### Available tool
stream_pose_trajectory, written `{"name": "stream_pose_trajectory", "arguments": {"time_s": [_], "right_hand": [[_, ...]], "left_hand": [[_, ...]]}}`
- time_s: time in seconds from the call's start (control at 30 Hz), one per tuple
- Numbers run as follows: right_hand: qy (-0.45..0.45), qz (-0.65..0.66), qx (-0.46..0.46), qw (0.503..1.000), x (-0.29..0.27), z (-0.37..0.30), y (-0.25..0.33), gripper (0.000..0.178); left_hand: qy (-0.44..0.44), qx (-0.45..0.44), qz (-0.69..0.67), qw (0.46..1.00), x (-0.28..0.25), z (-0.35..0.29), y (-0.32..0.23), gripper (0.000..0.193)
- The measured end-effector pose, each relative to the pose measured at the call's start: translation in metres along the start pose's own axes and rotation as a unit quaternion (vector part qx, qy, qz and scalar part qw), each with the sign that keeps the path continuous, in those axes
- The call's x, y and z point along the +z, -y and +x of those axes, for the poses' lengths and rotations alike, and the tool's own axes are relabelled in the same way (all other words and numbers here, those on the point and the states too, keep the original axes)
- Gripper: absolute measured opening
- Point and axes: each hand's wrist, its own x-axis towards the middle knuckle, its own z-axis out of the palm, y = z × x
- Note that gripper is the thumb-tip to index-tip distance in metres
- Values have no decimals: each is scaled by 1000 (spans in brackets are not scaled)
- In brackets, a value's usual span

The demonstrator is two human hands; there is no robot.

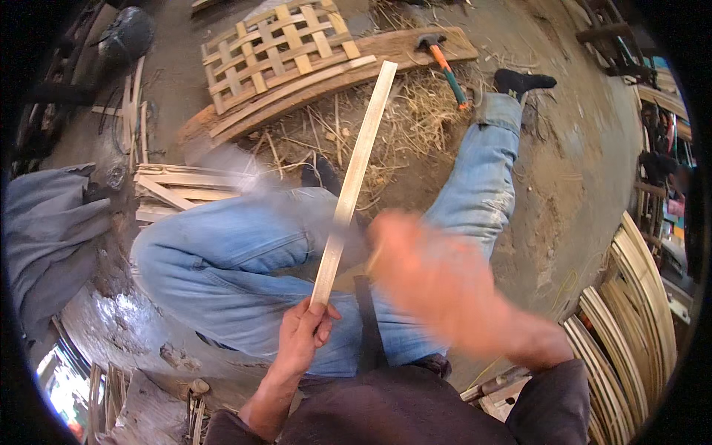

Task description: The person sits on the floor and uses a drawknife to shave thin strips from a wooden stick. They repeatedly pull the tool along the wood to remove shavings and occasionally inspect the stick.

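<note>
Outward from gripping left hand [302,335]: pale strip [362,154]; right hand [419,263] beside, blurred.

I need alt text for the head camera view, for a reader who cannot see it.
The left hand grips a pale flat strip by its near end; the right hand, motion-blurred, is beside it. Further ahead lie a woven panel, a plank, a hammer and scattered shavings.

My long flat pale wooden strip [356,176] looks smooth; my faded blue denim jeans [222,256], matt; the thick brown wooden plank [403,50], rough.
</note>
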Motion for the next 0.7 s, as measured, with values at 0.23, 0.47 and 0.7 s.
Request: {"name": "stream_pose_trajectory", "arguments": {"time_s": [0.23,0.47,0.7], "right_hand": [[175,4,-175,969,38,-70,5,13],[91,-18,-18,996,22,-23,-39,16],[44,-11,2,999,11,0,-78,21]], "left_hand": [[-47,37,57,997,13,4,-2,34],[-62,88,99,989,9,-8,-11,33],[-55,61,107,991,8,-31,5,33]]}}
